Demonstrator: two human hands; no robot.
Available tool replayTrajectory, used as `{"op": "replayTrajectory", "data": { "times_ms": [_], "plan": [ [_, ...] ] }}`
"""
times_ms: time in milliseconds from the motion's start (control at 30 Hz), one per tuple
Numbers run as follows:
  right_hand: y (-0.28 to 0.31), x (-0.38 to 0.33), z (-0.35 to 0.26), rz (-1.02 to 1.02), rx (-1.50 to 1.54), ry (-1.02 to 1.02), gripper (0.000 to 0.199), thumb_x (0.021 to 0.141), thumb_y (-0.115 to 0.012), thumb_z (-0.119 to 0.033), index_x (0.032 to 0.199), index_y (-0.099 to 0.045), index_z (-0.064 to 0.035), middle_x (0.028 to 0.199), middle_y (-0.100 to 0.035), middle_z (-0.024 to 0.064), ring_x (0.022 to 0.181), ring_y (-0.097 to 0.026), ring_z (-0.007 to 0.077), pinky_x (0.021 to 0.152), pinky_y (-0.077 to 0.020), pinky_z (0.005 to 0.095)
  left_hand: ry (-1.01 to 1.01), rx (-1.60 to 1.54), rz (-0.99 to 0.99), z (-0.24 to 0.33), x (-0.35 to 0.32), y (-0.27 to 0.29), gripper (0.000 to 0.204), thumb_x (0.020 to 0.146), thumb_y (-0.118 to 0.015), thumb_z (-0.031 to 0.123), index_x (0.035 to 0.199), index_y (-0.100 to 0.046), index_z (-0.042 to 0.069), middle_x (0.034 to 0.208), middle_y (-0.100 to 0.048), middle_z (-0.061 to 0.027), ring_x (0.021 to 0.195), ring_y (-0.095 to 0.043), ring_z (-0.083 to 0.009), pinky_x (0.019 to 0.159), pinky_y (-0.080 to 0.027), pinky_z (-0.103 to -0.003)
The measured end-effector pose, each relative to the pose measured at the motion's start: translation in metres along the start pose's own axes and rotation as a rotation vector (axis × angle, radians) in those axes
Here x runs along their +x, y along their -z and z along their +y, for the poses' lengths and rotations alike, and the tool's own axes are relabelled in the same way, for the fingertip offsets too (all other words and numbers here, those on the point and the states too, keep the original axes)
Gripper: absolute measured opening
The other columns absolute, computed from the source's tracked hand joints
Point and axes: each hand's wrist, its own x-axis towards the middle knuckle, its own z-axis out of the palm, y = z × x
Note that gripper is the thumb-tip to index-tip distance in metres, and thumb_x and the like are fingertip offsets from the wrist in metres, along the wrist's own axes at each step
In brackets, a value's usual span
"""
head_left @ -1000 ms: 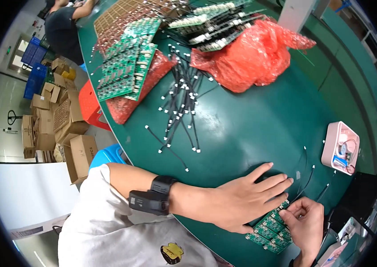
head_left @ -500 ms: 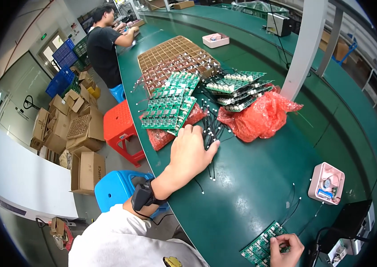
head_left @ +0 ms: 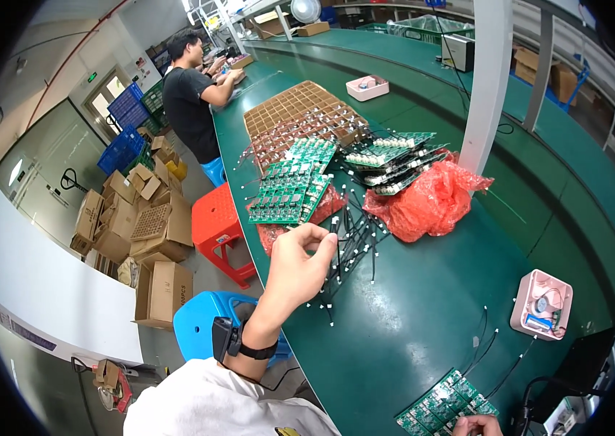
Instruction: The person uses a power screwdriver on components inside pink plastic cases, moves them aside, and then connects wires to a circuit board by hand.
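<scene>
My left hand (head_left: 298, 263) is beside a loose pile of short black cables (head_left: 354, 243) with small white connectors. Its thumb and forefinger are pinched together at the pile's edge; whether a cable is between them cannot be made out. At the bottom edge my right hand (head_left: 479, 426), partly cut off, closes its fingers on a green circuit board panel (head_left: 438, 407) lying on the table. A few black cables with white ends run from that panel. Beyond my left hand, a stack of green circuit boards (head_left: 285, 190) rests on red bubble wrap (head_left: 272, 237).
More boards (head_left: 394, 156) are piled beside crumpled red bubble wrap (head_left: 431, 200). Behind are a brown divider grid (head_left: 293, 102) and a pink box (head_left: 367, 88). Another pink box (head_left: 542, 305) holds small parts at right. Red (head_left: 216, 218) and blue (head_left: 202, 327) stools flank the table; a co-worker (head_left: 191, 94) sits farther along.
My left hand has drawn back from the cables, its fingers going from spread over them to pinched. The cables lie more spread out. The view has shifted, and less of my right hand shows.
</scene>
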Motion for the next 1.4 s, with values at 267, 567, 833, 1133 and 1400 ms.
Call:
{"op": "replayTrajectory", "data": {
  "times_ms": [267, 567, 833, 1133, 1400],
  "plan": [
    [-0.006, 0.005, 0.012, -0.034, 0.022, -0.029, 0.009, 0.095, -0.074, -0.006, 0.094, -0.071, 0.0021, 0.078, -0.065, 0.0107, 0.064, -0.058, 0.0172, 0.060, -0.0478, 0.0304, -0.038, -0.405, 0.157, 0.000, -0.002, 0.004, 0.012, 0.102, -0.067, 0.007, 0.105, -0.069, -0.004, 0.101, -0.077, -0.0105, 0.083, -0.074, -0.0136, 0.067, -0.059, -0.024],
    [-0.014, -0.003, 0.011, 0.000, 0.018, 0.020, 0.009, 0.095, -0.074, -0.008, 0.097, -0.071, 0.0004, 0.080, -0.066, 0.0111, 0.066, -0.060, 0.0184, 0.060, -0.0483, 0.0314, -0.229, -0.519, 0.288, 0.005, -0.001, 0.009, 0.014, 0.105, -0.063, 0.008, 0.110, -0.065, -0.004, 0.099, -0.076, -0.0113, 0.085, -0.075, -0.0155, 0.066, -0.061, -0.026],
    [-0.033, -0.006, 0.026, 0.159, 0.296, 0.070, 0.016, 0.089, -0.073, 0.005, 0.103, -0.067, 0.0085, 0.087, -0.066, 0.0079, 0.073, -0.063, 0.0085, 0.061, -0.0516, 0.0218, -0.180, -0.757, -0.376, 0.070, -0.055, -0.053, 0.014, 0.106, -0.062, 0.009, 0.110, -0.064, -0.004, 0.099, -0.075, -0.0124, 0.083, -0.074, -0.0164, 0.065, -0.060, -0.027],
    [-0.019, 0.002, 0.029, 0.196, 0.450, -0.012, 0.024, 0.091, -0.071, 0.004, 0.115, -0.074, 0.0065, 0.091, -0.070, 0.0108, 0.071, -0.067, 0.0128, 0.064, -0.0567, 0.0249, -0.103, -0.660, -0.950, 0.064, -0.087, -0.111, 0.014, 0.106, -0.060, 0.008, 0.109, -0.063, -0.006, 0.096, -0.073, -0.0144, 0.079, -0.073, -0.0174, 0.063, -0.060, -0.029],
    [-0.018, 0.007, 0.019, -0.001, 0.146, 0.115, 0.013, 0.084, -0.077, 0.005, 0.097, -0.078, 0.0037, 0.078, -0.072, 0.0091, 0.070, -0.067, 0.0127, 0.062, -0.0529, 0.0258, -0.066, -0.665, -0.953, 0.053, -0.094, -0.114, 0.010, 0.105, -0.060, 0.003, 0.109, -0.062, -0.005, 0.096, -0.074, -0.0130, 0.078, -0.072, -0.0147, 0.064, -0.059, -0.026]
  ]
}}
